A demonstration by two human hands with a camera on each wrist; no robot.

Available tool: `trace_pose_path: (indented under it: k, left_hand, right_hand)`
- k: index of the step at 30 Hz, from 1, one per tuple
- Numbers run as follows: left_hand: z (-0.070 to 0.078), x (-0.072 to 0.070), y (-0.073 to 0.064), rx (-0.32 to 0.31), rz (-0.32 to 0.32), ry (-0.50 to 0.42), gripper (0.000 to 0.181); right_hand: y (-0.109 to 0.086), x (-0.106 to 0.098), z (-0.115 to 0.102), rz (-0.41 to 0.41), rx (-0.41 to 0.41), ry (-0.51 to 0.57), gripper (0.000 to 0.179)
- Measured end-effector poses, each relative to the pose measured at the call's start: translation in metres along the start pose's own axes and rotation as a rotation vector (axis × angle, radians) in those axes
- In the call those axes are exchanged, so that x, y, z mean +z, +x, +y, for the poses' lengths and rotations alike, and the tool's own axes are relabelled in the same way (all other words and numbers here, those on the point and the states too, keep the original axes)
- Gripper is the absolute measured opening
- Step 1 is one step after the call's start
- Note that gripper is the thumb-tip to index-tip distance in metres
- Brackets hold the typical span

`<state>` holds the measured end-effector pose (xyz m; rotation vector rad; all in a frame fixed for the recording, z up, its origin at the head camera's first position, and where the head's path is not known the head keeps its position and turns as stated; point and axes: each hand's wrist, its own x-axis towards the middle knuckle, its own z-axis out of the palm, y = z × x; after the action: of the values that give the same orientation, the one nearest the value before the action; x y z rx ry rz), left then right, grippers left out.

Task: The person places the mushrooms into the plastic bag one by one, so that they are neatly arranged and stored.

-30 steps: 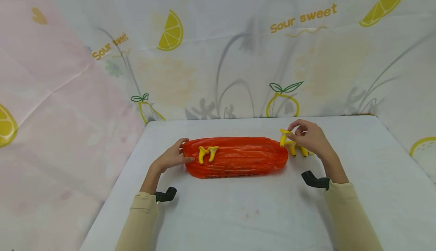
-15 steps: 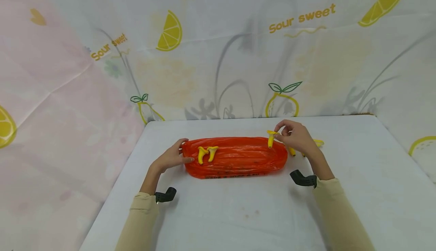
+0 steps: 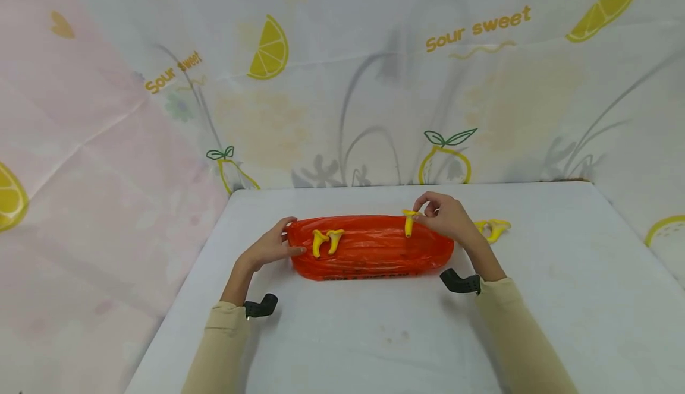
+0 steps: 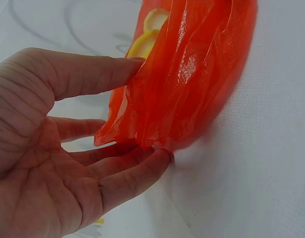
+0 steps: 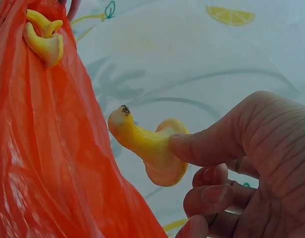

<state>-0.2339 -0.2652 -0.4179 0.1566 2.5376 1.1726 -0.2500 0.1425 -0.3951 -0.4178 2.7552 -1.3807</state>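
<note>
A long tray-like shape wrapped in a red plastic bag [image 3: 369, 254] lies across the white table. At its left end, my left hand [image 3: 267, 246] grips the bag, thumb on top and fingers beneath, as the left wrist view shows. Two yellow chanterelle mushrooms [image 3: 334, 240] rest on the bag near that hand. Between thumb and fingertips, my right hand [image 3: 449, 220] pinches another yellow chanterelle [image 5: 154, 148] by its cap. This mushroom [image 3: 409, 226] hangs over the right part of the bag, its dark-tipped stem pointing down in the head view.
More yellow chanterelles [image 3: 496, 229] lie on the white table [image 3: 374, 334] right of the bag, partly hidden behind my right hand and forearm. A lemon-printed cloth [image 3: 342, 114] hangs behind the table's far edge. Black camera mounts [image 3: 261, 305] sit on both wrists.
My right hand has carried the pinched chanterelle leftward, from beside the bag's right end to above the bag. The left hand and the two mushrooms on the bag have stayed in place.
</note>
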Motion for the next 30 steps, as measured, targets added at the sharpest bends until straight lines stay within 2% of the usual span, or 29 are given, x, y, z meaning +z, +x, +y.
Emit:
trace_pose_path:
  k: [8,12,30]
  left_hand:
    - [-0.001,-0.001,0.002,-0.002,-0.001,-0.002,0.082]
    - [-0.002,0.000,0.003,0.008,-0.005,-0.001,0.082]
    - [-0.004,0.000,0.003,0.006,-0.001,0.008,0.081]
  right_hand:
    - [0.009,0.017,-0.007,-0.004,-0.059,0.015,0.011]
    - [0.012,0.026,-0.009,-0.018,-0.063,0.031,0.011]
    - [0.022,0.072,-0.021,-0.062,-0.012,0.072,0.013]
